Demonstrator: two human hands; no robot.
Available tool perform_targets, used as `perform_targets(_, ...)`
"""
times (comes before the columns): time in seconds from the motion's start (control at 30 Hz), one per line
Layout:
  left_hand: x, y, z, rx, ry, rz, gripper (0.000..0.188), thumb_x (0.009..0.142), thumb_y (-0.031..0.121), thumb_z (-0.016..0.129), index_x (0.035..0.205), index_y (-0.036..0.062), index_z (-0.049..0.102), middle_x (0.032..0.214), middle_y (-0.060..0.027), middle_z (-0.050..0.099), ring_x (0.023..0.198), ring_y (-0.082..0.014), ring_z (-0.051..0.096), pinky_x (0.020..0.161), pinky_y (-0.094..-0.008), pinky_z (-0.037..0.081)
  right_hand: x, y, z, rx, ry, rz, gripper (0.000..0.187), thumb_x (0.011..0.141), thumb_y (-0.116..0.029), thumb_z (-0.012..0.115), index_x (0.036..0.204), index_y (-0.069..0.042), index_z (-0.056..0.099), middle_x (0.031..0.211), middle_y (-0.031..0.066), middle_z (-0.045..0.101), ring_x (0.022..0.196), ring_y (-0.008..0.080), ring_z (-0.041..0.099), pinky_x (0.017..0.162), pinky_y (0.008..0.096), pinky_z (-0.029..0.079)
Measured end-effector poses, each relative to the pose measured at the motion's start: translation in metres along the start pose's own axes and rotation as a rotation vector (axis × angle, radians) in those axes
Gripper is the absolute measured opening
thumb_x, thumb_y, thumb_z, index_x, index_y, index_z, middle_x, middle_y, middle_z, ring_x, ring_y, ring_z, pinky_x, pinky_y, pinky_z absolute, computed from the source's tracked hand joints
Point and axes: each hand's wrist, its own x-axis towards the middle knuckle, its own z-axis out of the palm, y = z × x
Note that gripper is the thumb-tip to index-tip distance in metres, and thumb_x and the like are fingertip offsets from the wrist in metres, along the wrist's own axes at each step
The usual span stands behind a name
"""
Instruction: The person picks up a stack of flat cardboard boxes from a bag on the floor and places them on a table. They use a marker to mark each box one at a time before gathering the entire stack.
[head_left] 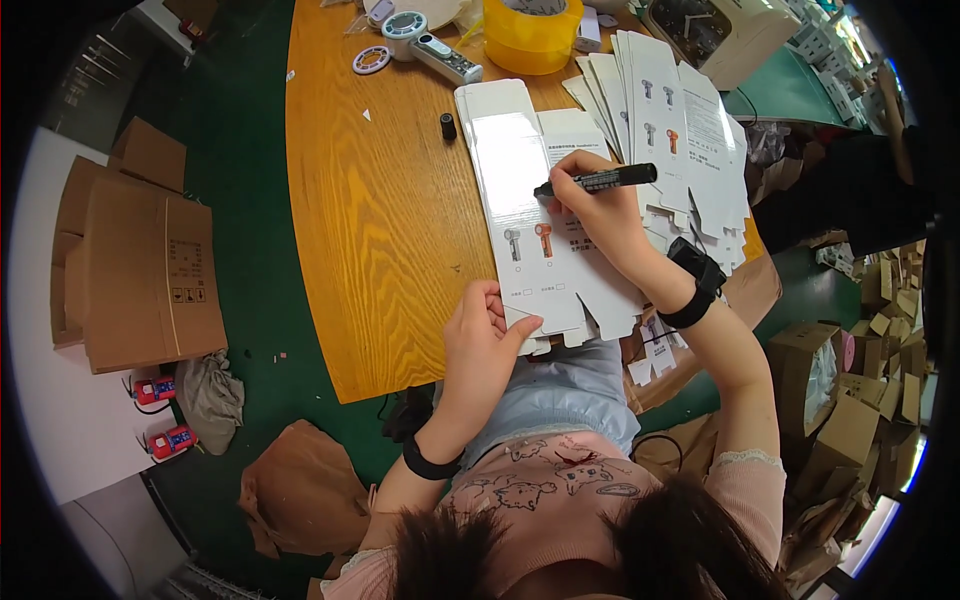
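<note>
My right hand (598,205) grips a black marker pen (618,178), its tip at the face of a flat white printed carton (508,170). The carton lies at the table's near edge, on top of more flattened cartons. At its lower left corner my left hand (483,325) is closed on the edge, thumb on top and curled fingers at the side. Small pictures of handheld fans are printed on the carton. A black pen cap (447,126) stands left of the carton's upper part. A fanned stack of flat white cartons (690,150) lies to the right.
Toward the back of the wooden table (375,250) are a handheld fan (430,48), a round grey-white ring (371,60), a yellow tape roll (533,35) and a clock (690,30). Brown boxes (150,270) and fire extinguishers (170,440) are at left. Cardboard boxes (840,430) crowd the right.
</note>
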Motion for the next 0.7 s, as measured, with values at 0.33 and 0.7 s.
perform_targets(0.33, 0.001, -0.004, 0.001, 0.006, 0.007, 0.012, 0.033, 0.066, 0.002, 0.071, 0.091, -0.0011, 0.049, 0.069, -0.0017, 0.052, 0.057, -0.005, 0.045, 0.051, -0.0182, 0.039, -0.057, -0.021, 0.002, -0.04, -0.155, 0.024, 0.013, 0.077, -0.01, 0.054, 0.074, 0.003, 0.056, 0.059, 0.0041, 0.056, 0.052, 0.0075, 0.05, 0.049, 0.0198, 0.041)
perform_targets(0.7, 0.0, 0.0, 0.001, 0.051, 0.008, 0.066, 0.032, 0.067, 0.001, 0.068, 0.09, -0.0014, 0.047, 0.072, -0.0052, 0.05, 0.058, -0.01, 0.049, 0.051, -0.0233, 0.042, -0.066, -0.014, -0.001, -0.211, -0.216, -0.101, 0.014, 0.077, -0.011, 0.055, 0.072, 0.002, 0.055, 0.059, 0.0052, 0.056, 0.051, 0.0087, 0.05, 0.048, 0.0204, 0.04)
